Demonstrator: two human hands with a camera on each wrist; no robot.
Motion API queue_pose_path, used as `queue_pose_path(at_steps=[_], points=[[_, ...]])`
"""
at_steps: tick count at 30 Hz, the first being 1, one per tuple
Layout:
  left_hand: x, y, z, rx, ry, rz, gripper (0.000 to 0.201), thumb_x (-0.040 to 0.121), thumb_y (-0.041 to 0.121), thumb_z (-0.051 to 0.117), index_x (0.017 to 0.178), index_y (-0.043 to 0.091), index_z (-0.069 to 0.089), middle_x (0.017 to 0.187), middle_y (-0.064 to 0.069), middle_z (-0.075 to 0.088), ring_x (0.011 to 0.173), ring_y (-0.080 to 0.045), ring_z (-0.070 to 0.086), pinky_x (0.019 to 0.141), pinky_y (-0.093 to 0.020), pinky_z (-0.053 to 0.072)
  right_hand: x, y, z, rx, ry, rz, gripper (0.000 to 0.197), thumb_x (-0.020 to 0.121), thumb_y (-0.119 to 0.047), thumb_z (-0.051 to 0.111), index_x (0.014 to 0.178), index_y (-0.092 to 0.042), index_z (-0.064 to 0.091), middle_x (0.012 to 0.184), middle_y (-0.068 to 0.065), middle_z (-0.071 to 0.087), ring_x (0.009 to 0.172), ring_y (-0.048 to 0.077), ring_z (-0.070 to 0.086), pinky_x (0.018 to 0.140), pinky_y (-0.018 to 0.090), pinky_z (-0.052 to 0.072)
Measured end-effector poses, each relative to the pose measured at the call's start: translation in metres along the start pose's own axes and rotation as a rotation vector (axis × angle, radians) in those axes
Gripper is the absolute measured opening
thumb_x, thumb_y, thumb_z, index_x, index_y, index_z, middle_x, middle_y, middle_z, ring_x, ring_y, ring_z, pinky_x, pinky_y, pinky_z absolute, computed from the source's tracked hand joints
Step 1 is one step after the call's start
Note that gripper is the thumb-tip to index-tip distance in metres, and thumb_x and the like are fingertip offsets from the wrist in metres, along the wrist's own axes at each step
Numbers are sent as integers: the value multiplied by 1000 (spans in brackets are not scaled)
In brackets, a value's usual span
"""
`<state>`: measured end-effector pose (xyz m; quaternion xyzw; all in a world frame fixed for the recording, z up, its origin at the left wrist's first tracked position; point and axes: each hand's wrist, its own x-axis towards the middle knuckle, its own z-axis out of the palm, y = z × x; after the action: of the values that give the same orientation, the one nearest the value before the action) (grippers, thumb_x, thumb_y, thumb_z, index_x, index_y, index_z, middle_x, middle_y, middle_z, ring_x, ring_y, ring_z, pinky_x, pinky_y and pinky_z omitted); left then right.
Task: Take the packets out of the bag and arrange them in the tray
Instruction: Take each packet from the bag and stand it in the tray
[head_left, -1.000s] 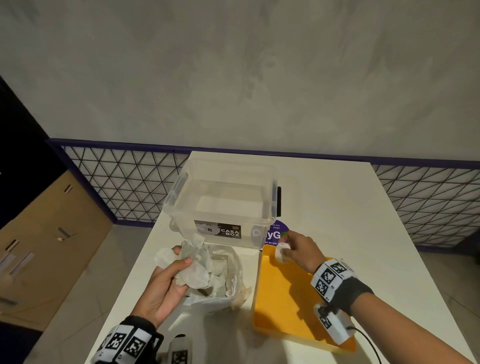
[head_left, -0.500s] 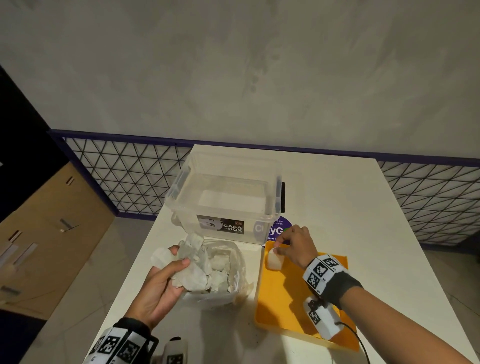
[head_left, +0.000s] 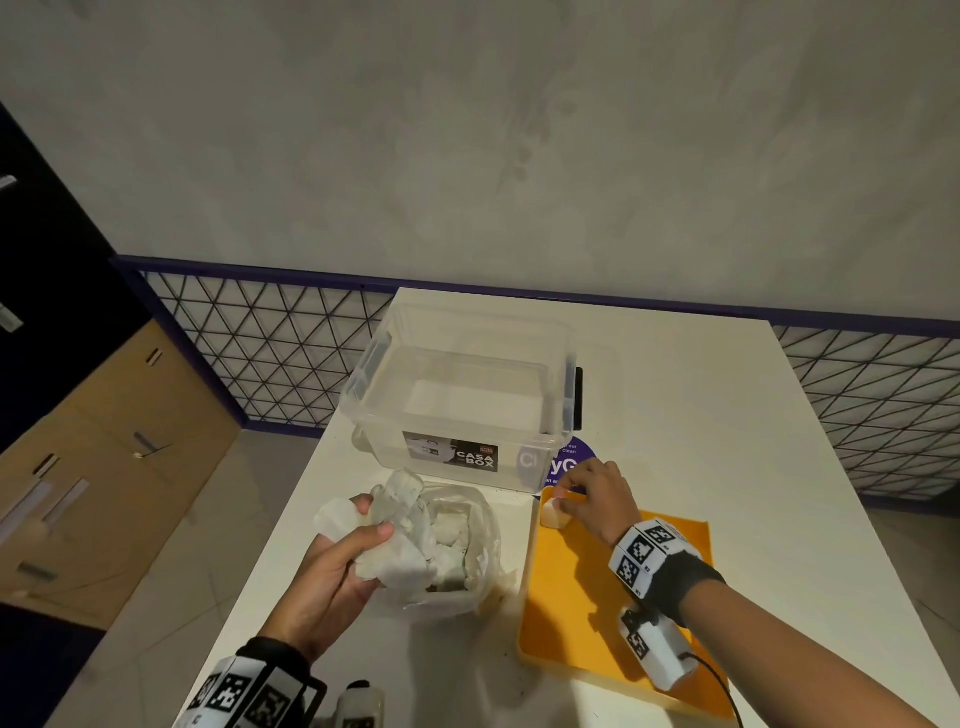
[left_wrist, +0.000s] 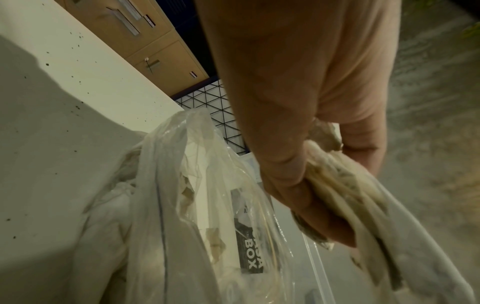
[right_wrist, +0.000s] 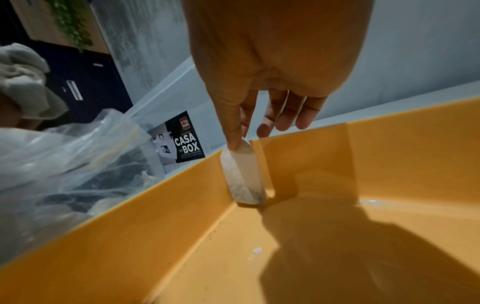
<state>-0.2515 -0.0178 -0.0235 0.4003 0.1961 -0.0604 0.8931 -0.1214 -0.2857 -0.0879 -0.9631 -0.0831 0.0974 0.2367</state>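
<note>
A clear plastic bag (head_left: 470, 566) with several white packets in it lies on the white table. My left hand (head_left: 371, 519) grips a bunch of white packets (head_left: 397, 558) at the bag's left rim; in the left wrist view the left hand's fingers (left_wrist: 293, 181) curl round these packets (left_wrist: 350, 197). To the right of the bag lies the yellow tray (head_left: 571, 618). My right hand (head_left: 571, 499) is at the tray's far left corner and pinches the top of one white packet (right_wrist: 244, 174), which stands on end on the tray (right_wrist: 182, 236) floor against the wall.
An empty clear storage box (head_left: 462, 395) with a black label stands just behind the bag and tray. A purple round sticker (head_left: 569, 462) lies on the table beside it. The table's left edge runs close to the bag; wooden drawers (head_left: 104, 467) stand beyond.
My right hand has lowered its packet into the tray's far left corner until it stands on the floor. The left hand keeps its grip on the bunch of packets.
</note>
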Motion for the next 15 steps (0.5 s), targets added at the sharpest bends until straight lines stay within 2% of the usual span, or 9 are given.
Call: queue_pose_path(at_steps=[3, 8, 12, 15], points=[[0, 1, 1, 19, -10, -6, 27, 74, 0, 57, 95, 15, 51, 99, -12, 67, 90, -25, 66, 64, -33, 58, 0, 3, 3, -31, 17, -12, 17, 87, -28, 61, 102, -20, 63, 122, 0, 53, 115, 18, 42, 97, 28, 37], [0, -1, 3, 62, -8, 16, 23, 75, 0, 53, 92, 16, 53, 91, -9, 69, 82, -20, 69, 64, -31, 57, 2, 3, 5, -119, 39, -76, 18, 92, -28, 51, 109, -19, 55, 123, 0, 52, 113, 17, 42, 96, 26, 36], [-2, -2, 7, 95, -22, 7, 27, 68, 6, 70, 90, 18, 61, 95, -11, 69, 86, -23, 69, 64, -33, 58, 4, 4, 5, -165, 38, -85, 18, 94, -27, 47, 109, -18, 51, 120, 1, 53, 109, 17, 44, 93, 26, 37], [-2, -3, 9, 128, -22, 6, 23, 76, 2, 56, 95, 15, 57, 97, -12, 69, 90, -25, 67, 69, -33, 56, 3, 4, 6, -139, 36, -77, 17, 92, -27, 51, 106, -18, 48, 116, 1, 53, 105, 17, 45, 90, 25, 38]])
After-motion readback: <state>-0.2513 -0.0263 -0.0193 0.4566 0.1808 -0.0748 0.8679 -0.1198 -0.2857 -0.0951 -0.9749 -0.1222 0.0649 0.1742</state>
